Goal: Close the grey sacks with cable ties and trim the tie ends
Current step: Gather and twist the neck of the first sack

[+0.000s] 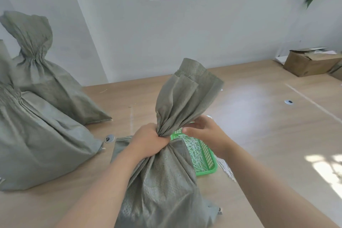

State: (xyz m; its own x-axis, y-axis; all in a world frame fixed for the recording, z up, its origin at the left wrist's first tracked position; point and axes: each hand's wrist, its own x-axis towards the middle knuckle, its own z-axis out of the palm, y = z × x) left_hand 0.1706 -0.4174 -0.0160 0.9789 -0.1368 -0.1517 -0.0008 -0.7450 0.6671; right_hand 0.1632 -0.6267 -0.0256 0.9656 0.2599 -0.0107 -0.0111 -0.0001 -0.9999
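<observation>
Sack (162,181) at bottom centre, neck bunched in the left hand (149,139), fist clamped tight. Right hand (201,133) loosely curled beside the neck, over the tie basket (207,155); holding anything, can't tell. Woven fabric looks soft, slippery, springy; grip just below the flare.

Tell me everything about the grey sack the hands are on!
The sack is grey-green woven stuff, crinkly and bulging, standing upright on the table. Its neck is bunched tight in the left hand, and the loose top fans upward. The right hand is at the fan's lower edge. No tie shows on it.
</observation>
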